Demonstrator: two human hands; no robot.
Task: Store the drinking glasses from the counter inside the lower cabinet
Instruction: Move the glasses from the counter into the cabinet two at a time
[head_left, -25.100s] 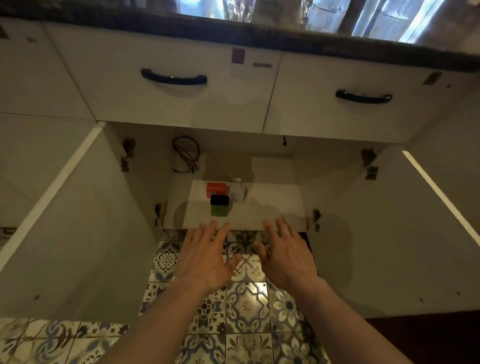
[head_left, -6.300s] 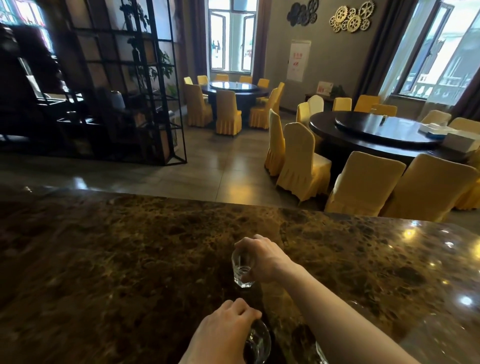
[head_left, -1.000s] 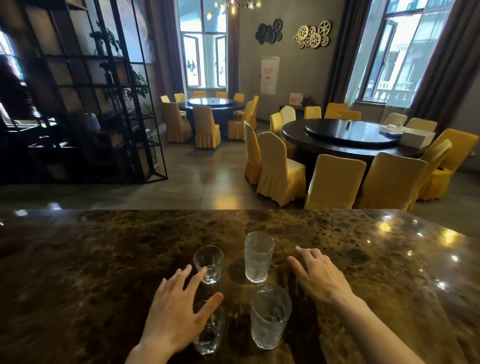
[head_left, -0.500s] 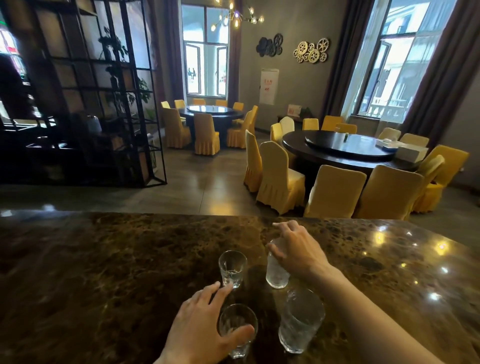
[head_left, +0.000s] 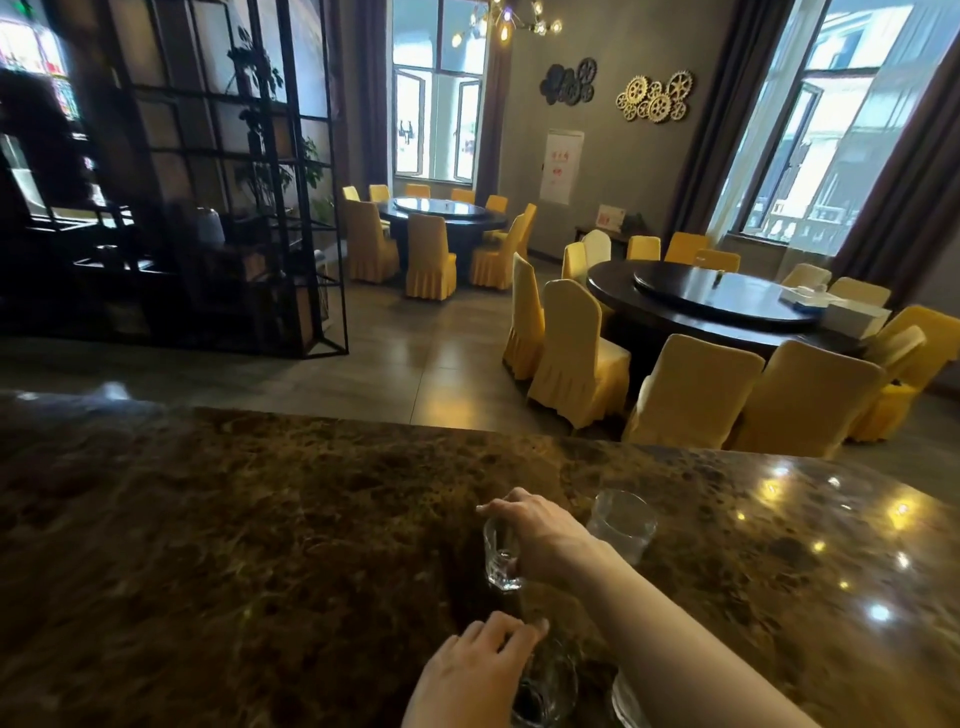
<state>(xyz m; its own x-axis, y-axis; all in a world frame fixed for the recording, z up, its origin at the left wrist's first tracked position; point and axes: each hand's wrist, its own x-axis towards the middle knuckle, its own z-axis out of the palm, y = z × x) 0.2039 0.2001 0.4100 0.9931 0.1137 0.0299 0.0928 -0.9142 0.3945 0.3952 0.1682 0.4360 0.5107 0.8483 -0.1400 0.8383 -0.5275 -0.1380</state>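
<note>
- Head view: the right hand (head_left: 540, 535) wraps its fingers around a small shot glass (head_left: 500, 558) on the brown marble counter (head_left: 260, 519).
- A tall tumbler (head_left: 621, 522) stands just beside that hand, at 3 o'clock.
- At 6 o'clock, the left hand (head_left: 467, 675) grips a short round glass (head_left: 545, 691) from the side.
- Another glass's rim (head_left: 626, 701) peeks out under the right arm.

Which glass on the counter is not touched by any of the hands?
The tall glass beyond the right forearm; it stands free, unlike the small glass.
</note>
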